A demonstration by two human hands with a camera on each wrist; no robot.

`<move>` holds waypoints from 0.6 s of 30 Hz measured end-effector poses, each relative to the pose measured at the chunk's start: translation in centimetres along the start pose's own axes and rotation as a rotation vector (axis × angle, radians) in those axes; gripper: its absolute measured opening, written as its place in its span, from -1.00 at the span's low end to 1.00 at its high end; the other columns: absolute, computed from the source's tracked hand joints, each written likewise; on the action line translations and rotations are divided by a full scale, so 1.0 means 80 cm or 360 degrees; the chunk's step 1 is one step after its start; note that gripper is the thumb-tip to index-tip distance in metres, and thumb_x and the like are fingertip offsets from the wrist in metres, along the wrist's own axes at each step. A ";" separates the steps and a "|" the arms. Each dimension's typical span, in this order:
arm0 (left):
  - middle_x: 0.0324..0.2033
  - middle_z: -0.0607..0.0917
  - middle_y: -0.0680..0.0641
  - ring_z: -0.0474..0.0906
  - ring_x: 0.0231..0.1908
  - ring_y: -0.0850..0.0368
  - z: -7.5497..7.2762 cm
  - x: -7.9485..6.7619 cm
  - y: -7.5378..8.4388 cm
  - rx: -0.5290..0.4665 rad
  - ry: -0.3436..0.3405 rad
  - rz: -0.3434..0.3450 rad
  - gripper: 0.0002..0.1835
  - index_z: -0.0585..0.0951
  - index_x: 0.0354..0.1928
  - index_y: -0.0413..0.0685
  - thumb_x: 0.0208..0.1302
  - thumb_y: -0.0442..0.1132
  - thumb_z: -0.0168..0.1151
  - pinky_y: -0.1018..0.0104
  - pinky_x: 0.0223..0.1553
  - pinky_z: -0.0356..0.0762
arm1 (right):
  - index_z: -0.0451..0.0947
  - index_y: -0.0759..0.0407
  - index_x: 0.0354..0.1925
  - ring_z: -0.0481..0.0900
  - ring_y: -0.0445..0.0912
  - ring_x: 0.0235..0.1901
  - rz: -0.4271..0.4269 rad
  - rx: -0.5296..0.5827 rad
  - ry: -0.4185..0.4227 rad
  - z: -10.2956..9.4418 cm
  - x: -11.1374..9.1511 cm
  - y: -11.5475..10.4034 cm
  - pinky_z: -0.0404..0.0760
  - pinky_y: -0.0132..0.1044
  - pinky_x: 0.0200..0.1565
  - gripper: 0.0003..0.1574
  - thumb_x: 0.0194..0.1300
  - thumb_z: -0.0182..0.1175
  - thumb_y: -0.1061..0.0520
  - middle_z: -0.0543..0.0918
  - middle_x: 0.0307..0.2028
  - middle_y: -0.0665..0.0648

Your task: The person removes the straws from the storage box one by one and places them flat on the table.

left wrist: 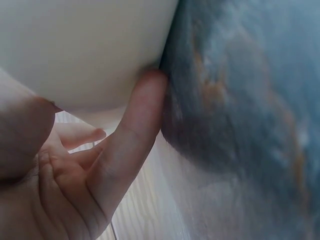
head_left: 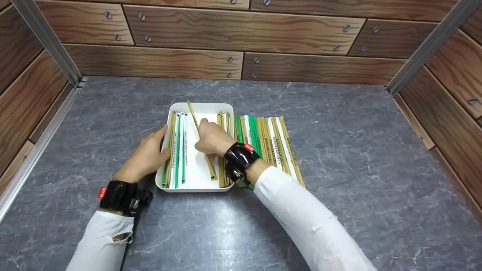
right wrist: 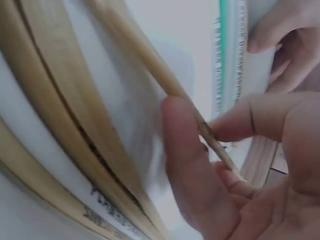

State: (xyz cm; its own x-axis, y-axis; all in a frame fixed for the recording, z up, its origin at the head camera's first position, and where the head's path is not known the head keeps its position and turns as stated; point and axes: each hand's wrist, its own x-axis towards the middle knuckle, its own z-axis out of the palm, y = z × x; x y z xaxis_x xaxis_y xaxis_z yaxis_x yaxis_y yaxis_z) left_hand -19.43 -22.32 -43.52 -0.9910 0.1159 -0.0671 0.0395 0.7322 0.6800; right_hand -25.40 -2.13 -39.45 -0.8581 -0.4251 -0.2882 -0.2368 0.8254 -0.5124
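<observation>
A white rectangular tray (head_left: 194,190) on the table holds long thin strips in gold, green and white, some with printed lettering. At its left wall is my left hand (head_left: 148,152), thumb at the rim and fingers along the outside; in the left wrist view a finger presses the tray's wall (left wrist: 90,50). My right hand (head_left: 214,137), over the tray's middle, pinches one thin gold strip (head_left: 192,113) between thumb and fingers. That strip slants, its far end above the back rim. In the right wrist view the gold strip (right wrist: 155,65) passes between the fingertips (right wrist: 180,115).
Right beside the tray, a row of gold, green and white strips (head_left: 276,139) lies on the grey marbled table (head_left: 357,162). Inside the tray, strips stand grouped along the left (head_left: 177,150) and right sides. Wood-patterned walls (head_left: 241,32) enclose the table's back and sides.
</observation>
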 end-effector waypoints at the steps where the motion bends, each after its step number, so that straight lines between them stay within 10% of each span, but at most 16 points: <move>1: 0.47 0.21 -0.55 0.22 0.44 -0.43 0.000 0.000 0.000 -0.0001 -0.0006 -0.0002 -0.15 -0.02 0.63 -0.31 0.36 -0.38 0.06 -0.29 0.48 0.15 | 0.25 0.43 0.33 0.66 -0.04 -0.71 -0.0032 0.0039 0.0019 -0.003 -0.005 0.001 0.68 -0.21 -0.63 -0.31 0.26 0.12 0.32 0.66 -0.04 0.45; 10: 0.48 0.19 -0.57 0.19 0.45 -0.43 0.000 0.000 0.002 -0.0009 -0.0023 0.0010 -0.16 -0.03 0.63 -0.35 0.38 -0.37 0.06 -0.29 0.49 0.13 | 0.34 0.25 0.39 0.66 0.05 -0.44 -0.0330 0.0833 0.0304 -0.044 -0.063 0.028 0.80 -0.02 -0.34 -0.51 0.57 0.05 0.26 0.59 -0.20 0.21; 18: 0.48 0.18 -0.57 0.19 0.45 -0.44 -0.001 -0.001 0.003 -0.0013 -0.0037 -0.0001 -0.16 -0.04 0.64 -0.32 0.40 -0.36 0.04 -0.32 0.47 0.13 | 0.32 0.26 0.44 0.66 0.04 -0.36 -0.0302 0.1323 0.0586 -0.085 -0.111 0.103 0.80 -0.12 -0.37 -0.39 0.50 0.15 0.33 0.60 -0.13 0.27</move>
State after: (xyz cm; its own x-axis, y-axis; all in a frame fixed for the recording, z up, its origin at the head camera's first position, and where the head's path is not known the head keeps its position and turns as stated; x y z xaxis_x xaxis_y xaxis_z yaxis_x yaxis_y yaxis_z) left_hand -19.34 -22.25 -43.28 -0.9878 0.1311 -0.0844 0.0378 0.7267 0.6859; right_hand -22.81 11.02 -35.60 -0.9627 -0.2636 0.0616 -0.1071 0.1619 -0.9810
